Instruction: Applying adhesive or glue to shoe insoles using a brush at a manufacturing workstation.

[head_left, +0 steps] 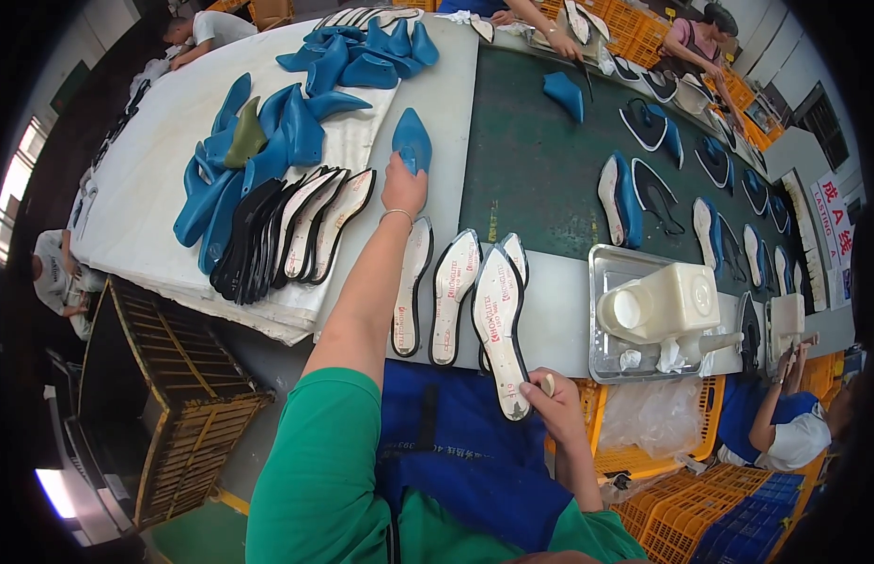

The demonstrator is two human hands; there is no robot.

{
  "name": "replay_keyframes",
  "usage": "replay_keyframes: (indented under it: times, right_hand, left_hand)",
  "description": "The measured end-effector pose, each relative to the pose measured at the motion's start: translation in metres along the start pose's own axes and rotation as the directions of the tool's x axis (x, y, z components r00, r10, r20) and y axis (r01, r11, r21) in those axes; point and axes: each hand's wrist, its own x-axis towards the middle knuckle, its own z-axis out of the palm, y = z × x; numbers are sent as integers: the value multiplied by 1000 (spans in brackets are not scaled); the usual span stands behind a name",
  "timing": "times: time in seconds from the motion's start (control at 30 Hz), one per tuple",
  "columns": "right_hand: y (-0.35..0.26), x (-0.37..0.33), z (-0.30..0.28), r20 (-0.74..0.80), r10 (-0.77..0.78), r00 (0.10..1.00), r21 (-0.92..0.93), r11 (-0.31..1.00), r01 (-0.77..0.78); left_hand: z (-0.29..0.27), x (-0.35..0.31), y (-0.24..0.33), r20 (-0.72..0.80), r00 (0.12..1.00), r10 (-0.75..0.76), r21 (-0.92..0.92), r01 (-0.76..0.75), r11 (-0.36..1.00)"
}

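My left hand (404,191) reaches across the table with its fingers around a blue shoe last (413,136), which lies pointed end away from me. Close to my body, my right hand (559,412) pinches the heel end of a white, black-edged insole (499,305). A small cream-coloured piece (548,383) sticks out at the same fingers; its kind is unclear. Beside the held insole lie other insoles (453,299) on the white table edge, one partly covered by it. Left of my forearm stands a row of stacked insoles (287,226), below a heap of blue lasts (305,127) with one olive-green last (247,136).
A metal tray (601,352) with a white plastic container (663,299) stands at the right. Lasts and black-edged pieces sit on the green belt (540,169). Yellow crates (681,512) are at lower right, a slatted cart (188,404) at left. Several people work around the table.
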Motion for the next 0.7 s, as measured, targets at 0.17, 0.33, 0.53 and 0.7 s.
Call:
replay_keyframes:
  times: [0.17,0.33,0.53,0.7]
  right_hand:
    - [-2,0,1,2,0,1000,0,1000,0]
    - [1,1,0,2,18,1000,12,1000,-18]
    - [-1,1,2,7,4,1000,-5,1000,-4]
    - [-1,1,1,4,5,1000,-21,1000,-5]
  left_hand:
    - [-2,-1,2,4,1000,-4,7,4,1000]
    - [1,-1,1,12,1000,-7,2,7,1000]
    - [2,2,-7,-37,999,17,0,-17,1000]
    - [4,1,-4,-18,1000,5,4,-5,1000]
